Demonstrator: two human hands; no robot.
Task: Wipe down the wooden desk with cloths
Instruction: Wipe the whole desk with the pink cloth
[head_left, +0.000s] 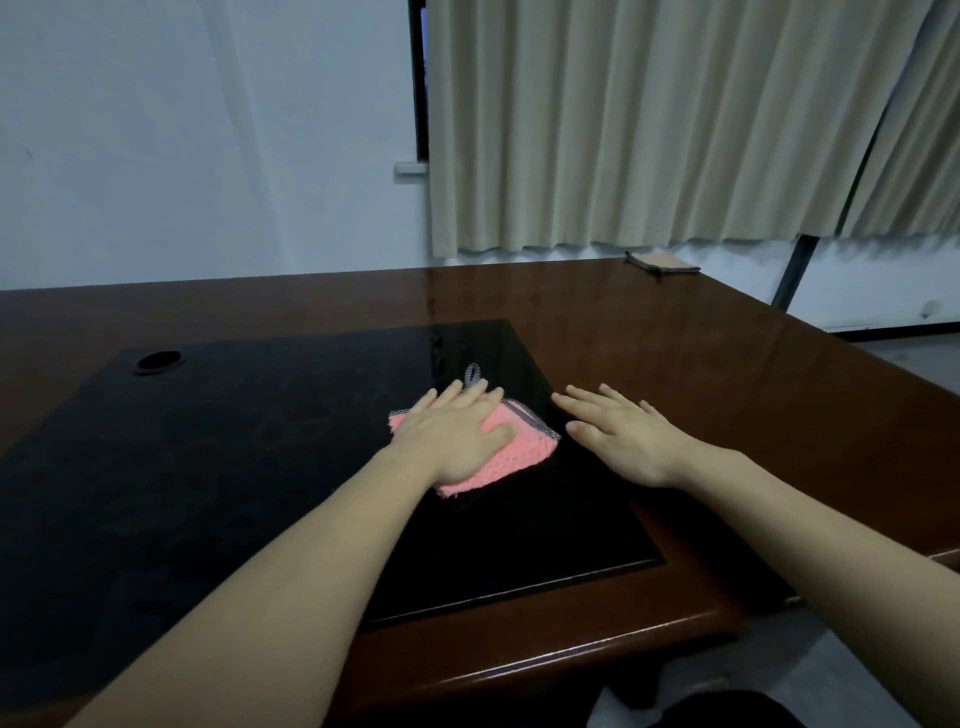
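A folded pink cloth (511, 460) with a grey mesh edge and a small hanging loop lies on the black inlay (234, 457) of the dark wooden desk (675, 338). My left hand (454, 431) presses flat on the cloth with straight fingers and covers most of it. Just right of the cloth, my right hand (618, 434) is open, palm down, fingers straight. It is over the inlay's right edge and does not touch the cloth.
A round cable hole (158, 360) sits in the inlay at the far left. A flat pouch or notebook (662, 261) lies at the desk's far right corner. Beige curtains (649, 119) hang behind the desk. The desk's near edge is right below my forearms.
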